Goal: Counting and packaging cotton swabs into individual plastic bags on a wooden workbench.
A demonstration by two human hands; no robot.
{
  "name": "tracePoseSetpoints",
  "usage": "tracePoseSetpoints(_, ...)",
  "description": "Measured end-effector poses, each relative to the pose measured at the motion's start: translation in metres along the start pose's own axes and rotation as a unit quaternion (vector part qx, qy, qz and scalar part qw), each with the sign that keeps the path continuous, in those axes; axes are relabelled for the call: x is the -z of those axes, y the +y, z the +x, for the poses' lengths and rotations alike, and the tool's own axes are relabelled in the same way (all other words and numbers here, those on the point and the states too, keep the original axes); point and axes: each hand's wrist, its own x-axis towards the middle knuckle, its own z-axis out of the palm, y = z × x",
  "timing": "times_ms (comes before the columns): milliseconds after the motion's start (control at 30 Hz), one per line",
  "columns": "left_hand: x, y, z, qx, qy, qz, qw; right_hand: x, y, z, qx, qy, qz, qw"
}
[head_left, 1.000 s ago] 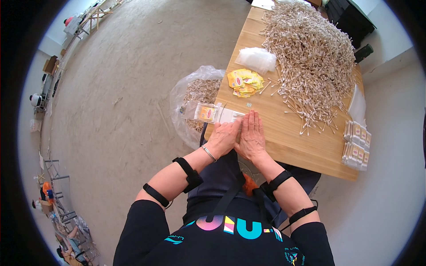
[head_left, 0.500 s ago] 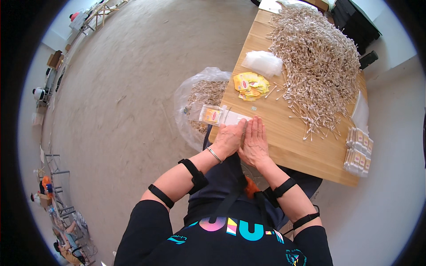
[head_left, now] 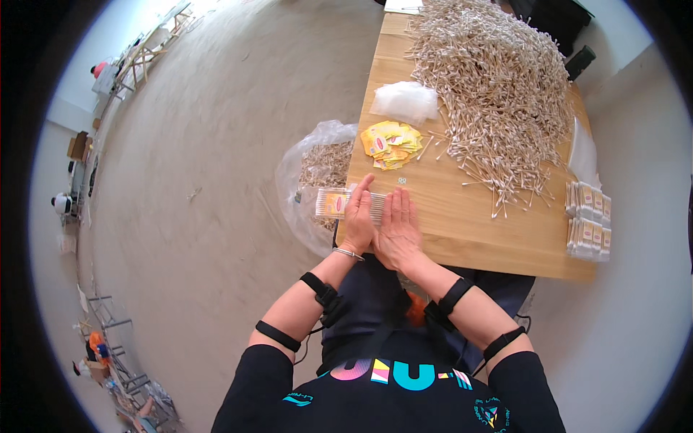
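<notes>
At the table's near left corner, a clear packet of cotton swabs (head_left: 331, 203) with a yellow-orange card inside sticks out past the edge. My left hand (head_left: 358, 220) lies across the packet's right part, fingers stretched out and held edge-on. Beside it, my right hand (head_left: 398, 234) rests palm down with its fingers straight. A row of thin swab sticks (head_left: 377, 207) shows between the two hands; their lower part is hidden. Neither hand is closed round anything.
A large heap of loose swabs (head_left: 498, 86) covers the far right of the wooden table (head_left: 469, 242). Yellow cards (head_left: 390, 144) and clear bags (head_left: 406, 102) lie beyond my hands. Filled packets (head_left: 588, 220) are stacked at the right edge. A plastic sack of swabs (head_left: 323, 169) stands left of the table.
My left hand has gone from bent fingers beside the right hand to straight fingers across the packet. My right hand stays flat. The view has shifted slightly.
</notes>
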Motion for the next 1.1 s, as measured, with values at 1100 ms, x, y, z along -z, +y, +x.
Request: tracePoseSetpoints(1100,0.105,-0.043,0.03,-0.064,0.022,0.377,0.924,-0.009,-0.024,0.013,0.008,0.035,0.004,0.999)
